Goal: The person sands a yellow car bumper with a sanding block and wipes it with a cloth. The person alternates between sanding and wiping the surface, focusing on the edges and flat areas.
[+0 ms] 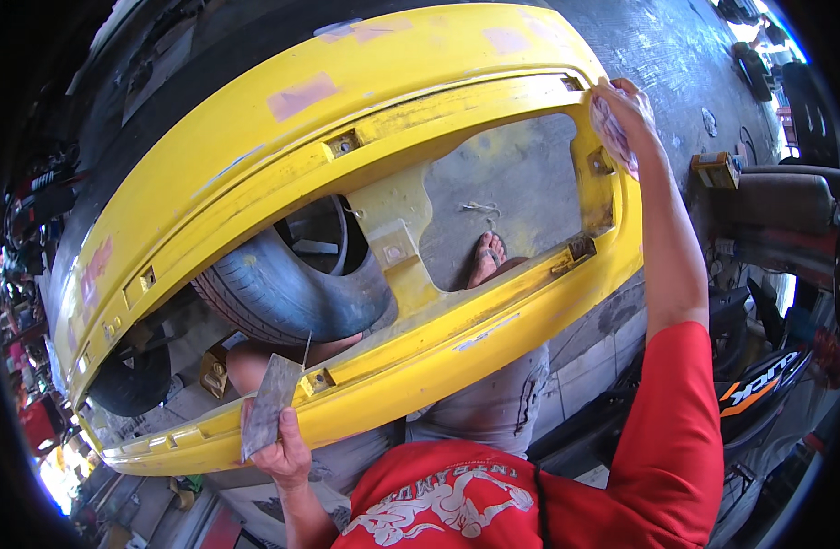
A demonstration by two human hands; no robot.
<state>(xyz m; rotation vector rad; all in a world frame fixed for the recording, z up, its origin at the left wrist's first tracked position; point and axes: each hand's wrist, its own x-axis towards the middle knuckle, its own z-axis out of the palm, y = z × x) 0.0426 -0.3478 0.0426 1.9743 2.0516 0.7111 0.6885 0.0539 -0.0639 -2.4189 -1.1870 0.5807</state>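
Note:
A long yellow car bumper (420, 64) with pinkish patches and scuffed paint lies across the view in front of me, its open middle facing up. My right hand (632, 108) reaches to its far right corner, fingers closed on a crumpled whitish-pink rag (610, 133) that touches the yellow surface. Near the bumper's close edge, left of centre, my left hand (289, 453) grips a thin grey rectangular plate (274, 401) between thumb and fingers. Its material I cannot make out. The plate overlaps the bumper's near edge in the picture; whether they touch is unclear.
A tire (292, 284) shows through the bumper's opening, with a second dark tire (132, 380) at the left. My bare foot (487, 259) rests on the grey floor inside the opening. A black motorcycle (759, 393) stands close on the right, below a small yellow box (716, 170).

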